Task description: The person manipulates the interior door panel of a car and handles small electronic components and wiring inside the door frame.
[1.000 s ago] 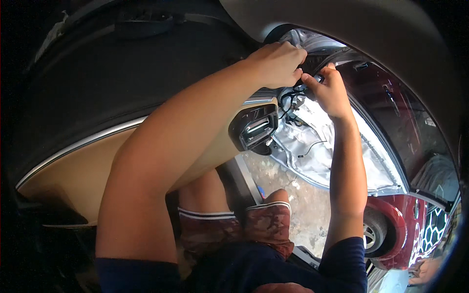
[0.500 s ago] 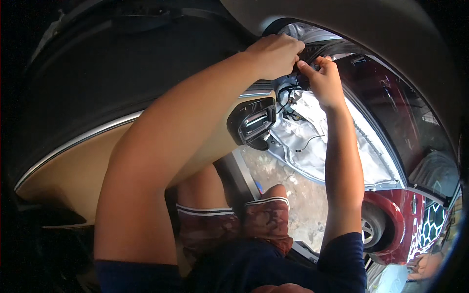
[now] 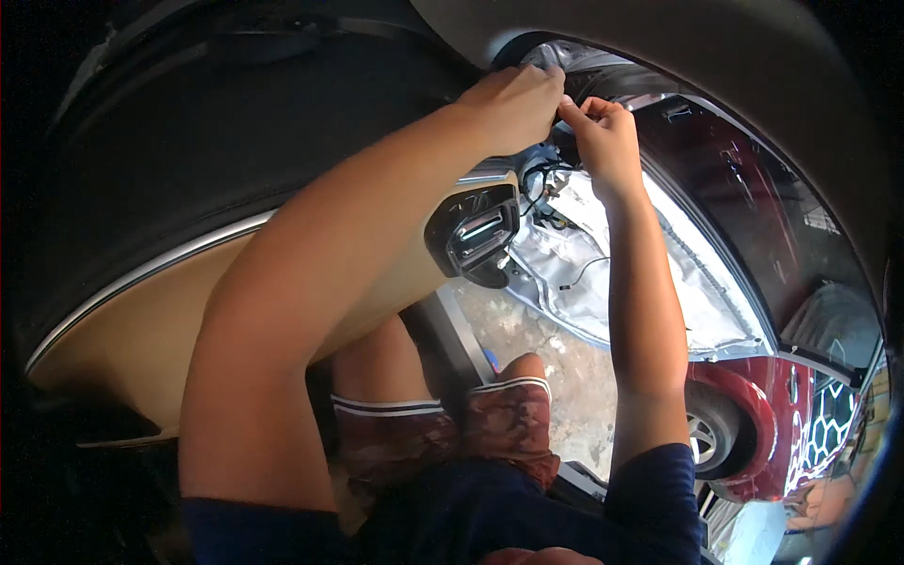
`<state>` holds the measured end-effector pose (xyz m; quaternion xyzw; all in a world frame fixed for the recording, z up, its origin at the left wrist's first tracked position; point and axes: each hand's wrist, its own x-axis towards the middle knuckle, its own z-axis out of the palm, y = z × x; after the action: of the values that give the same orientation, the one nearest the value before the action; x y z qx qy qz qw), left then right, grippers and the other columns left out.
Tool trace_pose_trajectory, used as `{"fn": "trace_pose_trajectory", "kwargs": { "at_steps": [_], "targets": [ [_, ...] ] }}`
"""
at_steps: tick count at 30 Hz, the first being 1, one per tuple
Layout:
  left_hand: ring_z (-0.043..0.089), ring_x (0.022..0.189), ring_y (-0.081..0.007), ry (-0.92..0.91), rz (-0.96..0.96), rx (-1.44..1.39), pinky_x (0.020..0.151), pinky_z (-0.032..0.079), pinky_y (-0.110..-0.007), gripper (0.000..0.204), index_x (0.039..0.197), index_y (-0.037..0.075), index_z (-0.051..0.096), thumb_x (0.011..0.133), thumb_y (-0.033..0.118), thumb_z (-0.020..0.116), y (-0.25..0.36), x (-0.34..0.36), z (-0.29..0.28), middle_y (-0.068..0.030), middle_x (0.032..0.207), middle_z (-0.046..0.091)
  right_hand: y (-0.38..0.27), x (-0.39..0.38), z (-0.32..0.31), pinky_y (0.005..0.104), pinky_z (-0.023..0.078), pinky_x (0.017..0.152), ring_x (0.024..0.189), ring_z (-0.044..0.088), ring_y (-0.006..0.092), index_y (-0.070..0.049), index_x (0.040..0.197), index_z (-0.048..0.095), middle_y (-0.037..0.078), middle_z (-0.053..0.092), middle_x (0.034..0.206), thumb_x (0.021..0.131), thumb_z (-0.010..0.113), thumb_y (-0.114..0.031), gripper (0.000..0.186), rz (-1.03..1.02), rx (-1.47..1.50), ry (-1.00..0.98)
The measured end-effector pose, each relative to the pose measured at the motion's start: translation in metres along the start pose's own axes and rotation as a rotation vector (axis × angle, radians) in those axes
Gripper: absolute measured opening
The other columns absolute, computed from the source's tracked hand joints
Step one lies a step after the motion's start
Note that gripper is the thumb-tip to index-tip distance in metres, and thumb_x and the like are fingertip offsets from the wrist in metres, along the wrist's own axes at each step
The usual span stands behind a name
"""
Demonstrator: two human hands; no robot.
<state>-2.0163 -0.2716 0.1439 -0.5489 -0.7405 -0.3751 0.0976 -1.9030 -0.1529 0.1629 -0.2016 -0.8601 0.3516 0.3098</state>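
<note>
Up near the windshield pillar, my left hand [image 3: 516, 106] is seen from its back, with the fingers bent closed at the dark strip of trim by the window corner. Close against its fingertips is my right hand [image 3: 605, 141], its thumb and curled fingers drawn together. Whatever either hand pinches is hidden or too small to make out. Below them, black wires [image 3: 539, 179] hang by the open car door [image 3: 640, 254], whose inner side has a silvery white lining. An air vent [image 3: 478, 234] in a glossy black surround sits below my left wrist on the dashboard's end.
The black dashboard top [image 3: 235, 122] with a beige lower panel [image 3: 141, 330] fills the left side. A dark grey pillar cover [image 3: 716, 56] curves across the upper right. Beyond the door stands a dark red car [image 3: 753, 414]. My legs are over the door sill [image 3: 459, 330].
Both hands have shifted slightly left in the picture, along with the whole scene. My right hand has come closer to my left, and its fingers are curled more.
</note>
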Motion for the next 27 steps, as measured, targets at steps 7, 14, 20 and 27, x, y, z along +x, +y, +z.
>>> {"fn": "trace_pose_trajectory", "kwargs": {
  "at_steps": [7,14,20,27],
  "targets": [
    [0.068,0.087,-0.0438,0.111,0.100,-0.107,0.074,0.052,-0.050,0.019,0.095,-0.003,0.061,0.094,0.016,0.060,-0.016,0.003,0.013,-0.0271,0.086,0.068,0.009,-0.004,-0.003,0.0389,0.045,0.074,0.085,0.054,0.0243,0.010,0.086,0.063,0.018,0.052,0.099,0.087,0.075,-0.024,0.036,-0.115,-0.151,0.023],
    [0.071,0.085,-0.0358,0.039,0.058,-0.232,0.075,0.053,-0.045,0.021,0.093,-0.001,0.067,0.092,0.019,0.065,-0.018,0.010,0.006,-0.0201,0.086,0.071,0.019,-0.003,-0.012,0.0374,0.045,0.072,0.080,0.052,0.0232,0.006,0.093,0.068,0.015,0.051,0.095,0.088,0.074,-0.024,0.030,-0.202,-0.195,-0.027],
    [0.072,0.091,-0.0251,-0.011,0.020,-0.293,0.082,0.054,-0.039,0.023,0.101,-0.001,0.070,0.090,0.020,0.070,-0.036,0.017,0.008,-0.0153,0.096,0.074,0.010,-0.005,-0.007,0.0371,0.044,0.071,0.079,0.051,0.0223,0.006,0.093,0.069,0.014,0.050,0.094,0.088,0.075,-0.023,0.030,-0.161,-0.194,-0.039],
    [0.071,0.093,-0.0292,-0.021,0.018,-0.218,0.082,0.054,-0.041,0.028,0.104,0.002,0.065,0.085,0.019,0.076,-0.018,0.003,0.001,-0.0145,0.099,0.070,0.037,0.001,-0.017,0.0358,0.044,0.069,0.079,0.051,0.0208,0.005,0.096,0.071,0.013,0.050,0.094,0.088,0.075,-0.021,0.028,-0.176,-0.163,-0.051]
  ]
}}
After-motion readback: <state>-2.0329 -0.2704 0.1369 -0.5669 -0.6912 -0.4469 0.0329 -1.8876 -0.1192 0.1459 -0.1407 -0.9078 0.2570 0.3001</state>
